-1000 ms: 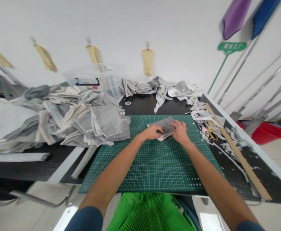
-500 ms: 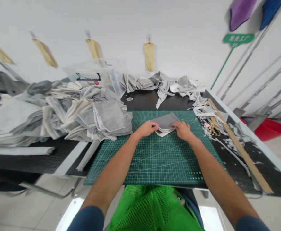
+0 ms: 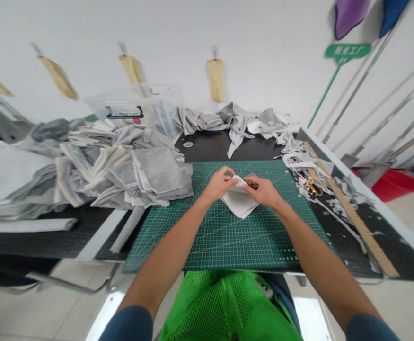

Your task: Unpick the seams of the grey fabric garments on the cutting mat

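Over the green cutting mat (image 3: 228, 241), a small stack of cloth pieces (image 3: 240, 204) is held between my hands, its pale side showing and one corner pointing toward me. My left hand (image 3: 221, 182) pinches the raised upper edge of the cloth. My right hand (image 3: 263, 190) grips the same edge from the right, its fingers curled behind and partly hidden. To the left of my hands, a pile of square grey cloths (image 3: 159, 170) overlaps the mat's edge.
A heap of grey and cream cloths (image 3: 11, 170) spreads left. Behind stand a clear plastic box (image 3: 160, 121) and cloth scraps (image 3: 235, 123). Right of the mat lie gold-handled scissors (image 3: 313, 188) and a long wooden strip (image 3: 356, 215). A red bucket (image 3: 396, 187) stands beyond the table.
The cloth stack has gone from lying grey side up to being lifted and folded back, with its pale side showing. Both hands have moved closer together at its upper edge.
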A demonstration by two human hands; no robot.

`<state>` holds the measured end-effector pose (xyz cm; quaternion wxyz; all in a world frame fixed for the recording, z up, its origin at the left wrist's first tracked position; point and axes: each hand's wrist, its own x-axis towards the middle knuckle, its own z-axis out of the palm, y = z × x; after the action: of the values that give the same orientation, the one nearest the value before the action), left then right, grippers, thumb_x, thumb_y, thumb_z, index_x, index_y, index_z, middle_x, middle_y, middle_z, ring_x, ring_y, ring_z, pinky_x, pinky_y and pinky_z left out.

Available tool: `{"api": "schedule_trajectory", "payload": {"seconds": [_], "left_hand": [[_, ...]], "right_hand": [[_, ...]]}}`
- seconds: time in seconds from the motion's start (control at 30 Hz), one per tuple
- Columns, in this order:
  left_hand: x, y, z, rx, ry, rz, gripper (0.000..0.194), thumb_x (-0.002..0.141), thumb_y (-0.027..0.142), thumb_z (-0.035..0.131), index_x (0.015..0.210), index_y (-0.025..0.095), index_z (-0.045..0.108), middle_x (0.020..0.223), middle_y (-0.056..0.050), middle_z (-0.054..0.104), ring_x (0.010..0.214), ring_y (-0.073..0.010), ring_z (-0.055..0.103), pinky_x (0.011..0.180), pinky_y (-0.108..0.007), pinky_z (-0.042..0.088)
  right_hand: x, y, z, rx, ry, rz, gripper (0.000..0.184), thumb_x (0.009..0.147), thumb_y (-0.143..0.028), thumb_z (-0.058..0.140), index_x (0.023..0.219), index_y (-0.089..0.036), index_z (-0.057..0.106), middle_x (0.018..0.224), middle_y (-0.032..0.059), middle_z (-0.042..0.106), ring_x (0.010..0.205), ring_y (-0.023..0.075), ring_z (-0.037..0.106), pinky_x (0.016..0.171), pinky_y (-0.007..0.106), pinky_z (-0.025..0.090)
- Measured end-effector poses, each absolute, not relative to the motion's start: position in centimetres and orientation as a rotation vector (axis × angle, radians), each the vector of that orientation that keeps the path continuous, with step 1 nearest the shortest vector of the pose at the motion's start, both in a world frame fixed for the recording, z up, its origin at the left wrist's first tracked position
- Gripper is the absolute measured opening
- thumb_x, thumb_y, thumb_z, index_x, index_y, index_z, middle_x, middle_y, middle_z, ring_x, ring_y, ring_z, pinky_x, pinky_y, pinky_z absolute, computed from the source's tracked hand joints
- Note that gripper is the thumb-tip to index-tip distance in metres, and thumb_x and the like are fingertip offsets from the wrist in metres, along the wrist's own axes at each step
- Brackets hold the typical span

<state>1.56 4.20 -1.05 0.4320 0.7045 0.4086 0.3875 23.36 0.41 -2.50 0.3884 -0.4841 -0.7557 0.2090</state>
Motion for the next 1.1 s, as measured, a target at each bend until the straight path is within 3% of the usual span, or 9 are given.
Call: {"api": "schedule_trajectory", "payload": {"seconds": [0.13, 0.37, 0.6, 0.77, 1.1], "left_hand": [[1.6, 3.8, -0.5, 1.781, 0.966, 0.974, 0.028, 0.078, 0.038, 0.076, 0.093, 0.018, 0.064, 0.07, 0.001, 0.07, 0.06, -0.012, 0.058, 0.055, -0.022, 0.038], [1.8, 3.7, -0.8, 1.758, 0.833, 1.079, 0.022, 0.08, 0.036, 0.074, 0.09, 0.016, 0.075, 0.084, -0.005, 0.076, 0.074, -0.0156, 0.067, 0.065, -0.025, 0.048], [2.1, 3.3, -0.6, 1.742, 0.822, 1.157, 0.024, 0.08, 0.039, 0.079, 0.088, 0.017, 0.074, 0.079, -0.004, 0.076, 0.07, -0.0147, 0.067, 0.065, -0.025, 0.05], [2.2, 2.7, 0.0, 1.762, 0.81, 1.239, 0.021, 0.08, 0.037, 0.079, 0.085, 0.017, 0.078, 0.087, -0.006, 0.079, 0.079, -0.0172, 0.07, 0.076, -0.029, 0.055], [2.7, 2.4, -0.1, 1.782, 0.813, 1.315, 0.018, 0.079, 0.034, 0.079, 0.082, 0.018, 0.073, 0.081, -0.004, 0.076, 0.075, -0.0155, 0.069, 0.073, -0.028, 0.055]], "right_hand": [[22.8, 0.2, -2.6, -1.174, -1.761, 0.673, 0.032, 0.093, -0.05, 0.065, 0.096, -0.021, 0.077, 0.088, 0.0048, 0.076, 0.078, 0.0189, 0.064, 0.073, 0.032, 0.047], [22.7, -0.1, -2.5, -1.119, -1.596, 0.798, 0.039, 0.088, -0.052, 0.072, 0.108, -0.019, 0.079, 0.07, -0.0012, 0.06, 0.062, 0.013, 0.047, 0.061, 0.028, 0.039], [22.6, -1.0, -1.5, -1.049, -1.653, 0.79, 0.038, 0.089, -0.056, 0.07, 0.095, -0.019, 0.077, 0.082, 0.0033, 0.07, 0.073, 0.0162, 0.057, 0.069, 0.03, 0.044], [22.6, -1.9, -0.5, -1.002, -1.662, 0.864, 0.04, 0.09, -0.058, 0.07, 0.1, -0.019, 0.074, 0.081, 0.0019, 0.068, 0.068, 0.014, 0.055, 0.065, 0.029, 0.043], [21.3, -1.8, -0.9, -1.007, -1.569, 0.663, 0.031, 0.088, -0.053, 0.075, 0.096, -0.023, 0.077, 0.085, 0.0036, 0.073, 0.07, 0.0159, 0.06, 0.065, 0.031, 0.047]]}}
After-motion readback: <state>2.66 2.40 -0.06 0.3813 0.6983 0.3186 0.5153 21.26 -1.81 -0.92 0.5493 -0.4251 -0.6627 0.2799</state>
